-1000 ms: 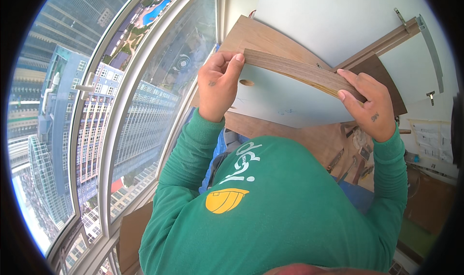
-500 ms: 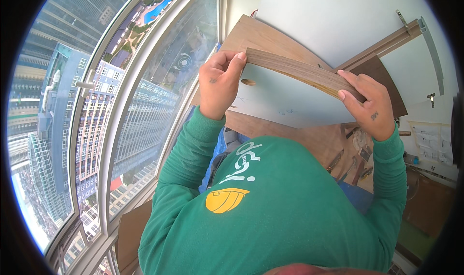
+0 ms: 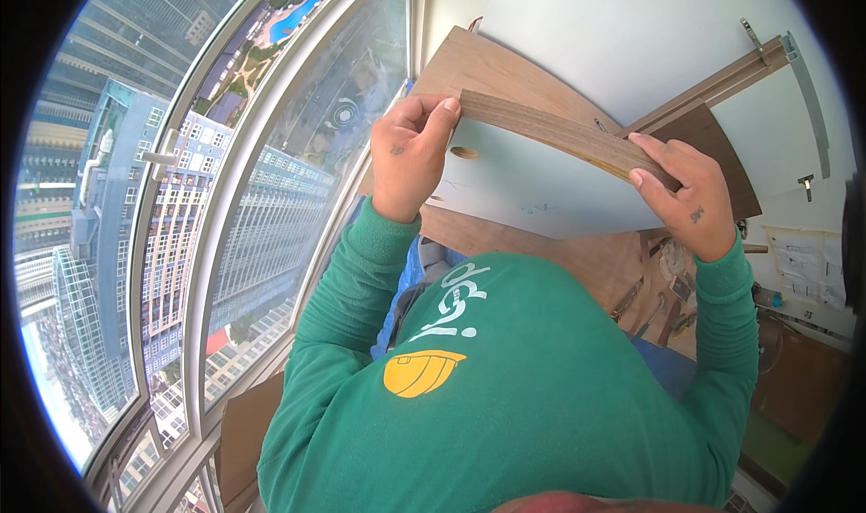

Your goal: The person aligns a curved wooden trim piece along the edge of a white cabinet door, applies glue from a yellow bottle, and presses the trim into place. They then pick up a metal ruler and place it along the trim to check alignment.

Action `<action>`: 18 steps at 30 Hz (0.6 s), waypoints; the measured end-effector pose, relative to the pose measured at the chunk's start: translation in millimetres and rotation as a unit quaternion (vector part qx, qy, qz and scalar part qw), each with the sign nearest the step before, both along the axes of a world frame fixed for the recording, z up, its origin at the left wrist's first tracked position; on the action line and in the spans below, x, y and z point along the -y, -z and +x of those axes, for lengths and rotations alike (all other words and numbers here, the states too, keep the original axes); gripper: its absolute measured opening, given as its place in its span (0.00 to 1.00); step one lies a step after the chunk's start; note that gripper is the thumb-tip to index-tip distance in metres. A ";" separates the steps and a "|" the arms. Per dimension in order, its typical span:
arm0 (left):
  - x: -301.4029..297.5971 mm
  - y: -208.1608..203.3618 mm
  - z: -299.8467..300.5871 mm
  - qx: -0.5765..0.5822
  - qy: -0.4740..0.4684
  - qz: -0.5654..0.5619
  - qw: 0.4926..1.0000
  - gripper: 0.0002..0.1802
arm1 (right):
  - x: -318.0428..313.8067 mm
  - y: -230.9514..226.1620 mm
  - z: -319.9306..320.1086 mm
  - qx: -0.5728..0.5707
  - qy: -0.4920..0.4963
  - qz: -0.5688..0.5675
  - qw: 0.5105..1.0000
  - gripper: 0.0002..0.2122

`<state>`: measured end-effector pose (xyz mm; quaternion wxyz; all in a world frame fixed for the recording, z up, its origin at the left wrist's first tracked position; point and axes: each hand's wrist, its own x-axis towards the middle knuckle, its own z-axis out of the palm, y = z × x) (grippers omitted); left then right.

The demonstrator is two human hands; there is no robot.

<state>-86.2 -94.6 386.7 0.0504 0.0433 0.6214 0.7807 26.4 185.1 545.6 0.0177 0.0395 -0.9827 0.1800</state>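
A white board [image 3: 532,184] stands on edge in front of me, with a round hole near its left end and faint blue pen marks on its face. Along its top edge runs a brown wood-grain edge strip [image 3: 550,125]; a thin yellowish line shows under its right part. My left hand [image 3: 408,157] pinches the strip's left end between thumb and fingers, at the board's corner. At the other end my right hand [image 3: 690,193] is closed over the strip, thumb on the near side and fingers on the far side. I cannot tell whether the strip is fixed throughout.
Behind the board lies a brown wooden panel [image 3: 487,57]. Several hand tools [image 3: 663,319] rest on the wooden surface at the right. Tall window frames [image 3: 212,197] rise close on my left. A white panel [image 3: 577,35] and a long brown board [image 3: 713,84] stand farther back.
My right hand has shifted very slightly left along the strip. The left hand and the board stay practically where they were.
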 end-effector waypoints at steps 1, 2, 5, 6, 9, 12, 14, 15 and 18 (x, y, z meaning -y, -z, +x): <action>0.4 0.1 -0.2 -0.001 0.000 -0.003 1.000 0.13 | -0.1 0.2 -0.2 0.000 0.001 -0.001 1.000 0.19; 0.7 0.2 -0.6 -0.002 0.000 -0.007 1.000 0.13 | -0.2 0.2 -0.3 0.000 0.001 -0.002 1.000 0.20; 0.1 0.9 -1.8 -0.007 0.001 -0.010 1.000 0.13 | -0.6 0.1 -0.6 0.011 0.009 -0.003 1.000 0.20; -0.4 1.1 -2.1 -0.008 0.001 -0.010 1.000 0.13 | -0.7 0.6 -1.0 0.010 0.008 0.002 1.000 0.20; -2.5 1.5 -2.6 -0.024 -0.020 0.012 0.999 0.14 | -1.5 2.8 -1.6 0.009 0.006 -0.004 1.000 0.20; -0.2 0.9 -2.9 -0.011 -0.002 -0.018 1.000 0.13 | -3.0 5.4 -1.5 0.009 0.005 -0.011 1.000 0.20; 0.0 0.5 -2.8 -0.010 -0.001 -0.012 1.000 0.13 | -4.3 7.0 -1.6 0.004 0.003 -0.019 1.000 0.20; -0.1 0.4 -2.8 -0.010 0.000 -0.010 1.000 0.13 | -4.9 7.6 -1.7 0.011 0.006 -0.022 1.000 0.20; -2.9 0.4 -3.2 -0.025 -0.018 0.012 0.999 0.14 | -7.5 10.1 -3.1 0.024 0.009 -0.029 0.999 0.20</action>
